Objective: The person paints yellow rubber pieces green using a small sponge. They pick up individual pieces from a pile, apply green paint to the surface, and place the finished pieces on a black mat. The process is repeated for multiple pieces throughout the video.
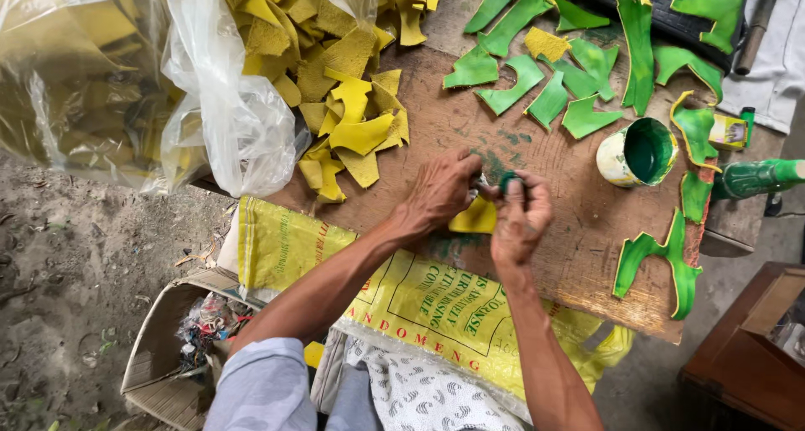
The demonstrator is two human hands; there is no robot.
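My left hand (440, 192) rests on the wooden board (579, 255) and pins down a yellow cut piece (475, 217). My right hand (520, 217) is closed on a small green-stained dauber (507, 179) just above that piece. The two hands touch at the fingertips. A small tin of green paint (637, 153) stands open to the right of them. Several green-painted pieces (579, 79) lie spread at the far side of the board, and a long one (662, 263) lies near its right edge.
A pile of unpainted yellow pieces (348, 104) spills from a clear plastic bag (226, 104) at the upper left. A yellow woven sack (419, 305) covers my lap. A cardboard box of scraps (180, 347) sits on the dirt at the lower left. A green bottle (759, 178) lies at the right.
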